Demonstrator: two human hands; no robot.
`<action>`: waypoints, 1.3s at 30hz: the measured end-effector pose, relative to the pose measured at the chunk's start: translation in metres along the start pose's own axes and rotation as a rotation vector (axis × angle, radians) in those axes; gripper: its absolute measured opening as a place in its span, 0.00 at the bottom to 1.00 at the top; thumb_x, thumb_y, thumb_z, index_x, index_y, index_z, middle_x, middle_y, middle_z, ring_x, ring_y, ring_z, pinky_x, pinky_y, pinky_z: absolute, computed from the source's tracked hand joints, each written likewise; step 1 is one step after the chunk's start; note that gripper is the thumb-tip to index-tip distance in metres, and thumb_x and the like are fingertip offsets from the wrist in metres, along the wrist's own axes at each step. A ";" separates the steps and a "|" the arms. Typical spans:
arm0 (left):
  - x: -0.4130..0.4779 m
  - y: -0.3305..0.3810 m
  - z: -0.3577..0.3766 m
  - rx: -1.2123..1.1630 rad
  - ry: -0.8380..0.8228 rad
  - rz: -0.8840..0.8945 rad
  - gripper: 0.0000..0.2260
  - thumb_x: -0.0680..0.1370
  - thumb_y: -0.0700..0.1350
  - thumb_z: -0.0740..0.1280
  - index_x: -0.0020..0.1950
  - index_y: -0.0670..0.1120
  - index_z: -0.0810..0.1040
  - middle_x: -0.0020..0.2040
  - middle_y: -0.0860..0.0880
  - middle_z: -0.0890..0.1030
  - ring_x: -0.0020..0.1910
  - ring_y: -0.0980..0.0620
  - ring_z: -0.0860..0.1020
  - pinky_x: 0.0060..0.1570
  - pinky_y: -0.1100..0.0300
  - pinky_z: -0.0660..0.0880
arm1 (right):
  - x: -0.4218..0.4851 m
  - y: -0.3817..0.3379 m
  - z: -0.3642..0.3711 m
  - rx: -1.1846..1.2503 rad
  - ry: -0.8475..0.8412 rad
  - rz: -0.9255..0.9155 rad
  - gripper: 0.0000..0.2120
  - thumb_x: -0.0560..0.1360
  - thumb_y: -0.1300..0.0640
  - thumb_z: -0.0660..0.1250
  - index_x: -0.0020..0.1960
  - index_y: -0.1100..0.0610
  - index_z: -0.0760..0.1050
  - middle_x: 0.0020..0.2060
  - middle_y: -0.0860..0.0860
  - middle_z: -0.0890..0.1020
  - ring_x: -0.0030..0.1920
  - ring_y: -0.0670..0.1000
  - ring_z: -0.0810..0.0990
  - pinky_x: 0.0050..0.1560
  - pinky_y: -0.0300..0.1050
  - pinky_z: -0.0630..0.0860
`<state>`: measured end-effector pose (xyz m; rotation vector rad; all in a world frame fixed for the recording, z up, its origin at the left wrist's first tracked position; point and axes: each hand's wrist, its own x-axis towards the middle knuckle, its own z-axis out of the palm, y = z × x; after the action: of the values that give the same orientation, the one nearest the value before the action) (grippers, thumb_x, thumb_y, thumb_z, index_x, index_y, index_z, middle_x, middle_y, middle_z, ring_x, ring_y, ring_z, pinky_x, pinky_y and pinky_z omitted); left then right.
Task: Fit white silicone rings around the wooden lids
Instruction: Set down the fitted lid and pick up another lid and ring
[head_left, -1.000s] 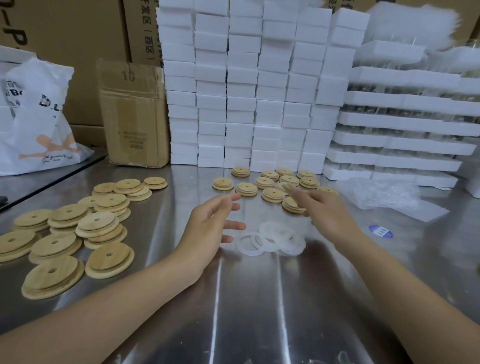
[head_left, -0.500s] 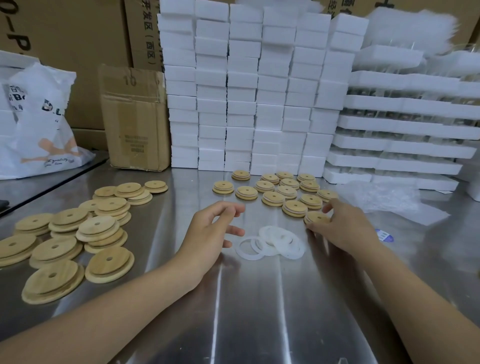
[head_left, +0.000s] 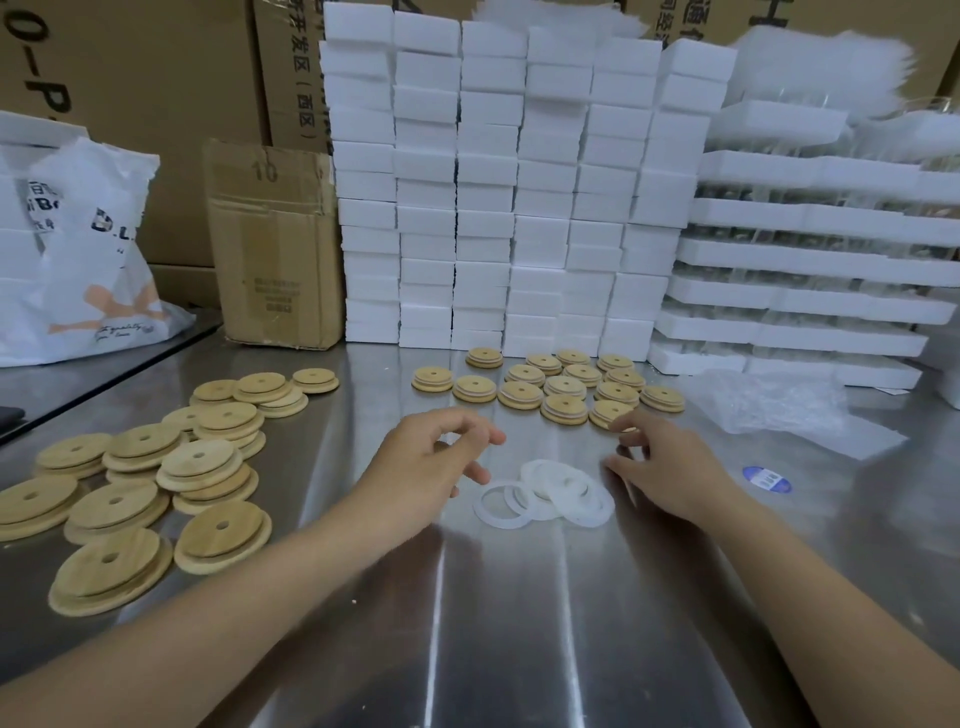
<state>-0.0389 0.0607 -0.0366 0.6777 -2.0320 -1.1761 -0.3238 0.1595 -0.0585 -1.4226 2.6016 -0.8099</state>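
— On the steel table (head_left: 519, 623), how many far lids (head_left: 565, 386)?
— Fifteen, just beyond the overlapping white rings (head_left: 545, 493), which number four or five. The left hand (head_left: 431, 462) and right hand (head_left: 670, 470) flank those rings, fingers loosely curled, holding nothing. Bare lids (head_left: 218, 530) pile at left, too stacked to count.

The right hand (head_left: 670, 480) partly hides the nearest wooden lid (head_left: 603, 410).

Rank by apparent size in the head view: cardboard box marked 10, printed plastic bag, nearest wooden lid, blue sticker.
1. plastic bag and cardboard box: alike, bag cropped
2. wooden lid, enlarged by nearness
3. blue sticker
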 end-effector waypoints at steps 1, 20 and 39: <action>0.001 0.006 -0.011 0.146 -0.061 0.052 0.10 0.85 0.49 0.67 0.48 0.57 0.85 0.46 0.61 0.85 0.41 0.56 0.86 0.41 0.56 0.76 | 0.000 -0.001 0.000 0.003 0.007 -0.004 0.15 0.78 0.49 0.74 0.63 0.44 0.76 0.59 0.46 0.84 0.58 0.51 0.79 0.59 0.47 0.73; 0.013 0.019 -0.178 0.977 -0.565 -0.449 0.25 0.66 0.46 0.86 0.56 0.65 0.82 0.45 0.61 0.86 0.39 0.66 0.83 0.41 0.66 0.76 | -0.027 -0.058 0.005 -0.095 -0.123 -0.208 0.20 0.79 0.31 0.60 0.54 0.43 0.82 0.49 0.40 0.83 0.51 0.45 0.82 0.57 0.52 0.80; 0.023 -0.014 -0.099 0.929 -0.264 -0.064 0.25 0.75 0.78 0.61 0.63 0.66 0.79 0.54 0.65 0.79 0.53 0.60 0.80 0.56 0.49 0.81 | -0.024 -0.053 0.004 -0.095 -0.115 -0.239 0.16 0.80 0.35 0.61 0.53 0.43 0.82 0.49 0.40 0.84 0.51 0.45 0.82 0.56 0.53 0.80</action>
<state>0.0240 -0.0147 -0.0061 1.0513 -2.7904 -0.2849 -0.2684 0.1547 -0.0413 -1.7758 2.4458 -0.6112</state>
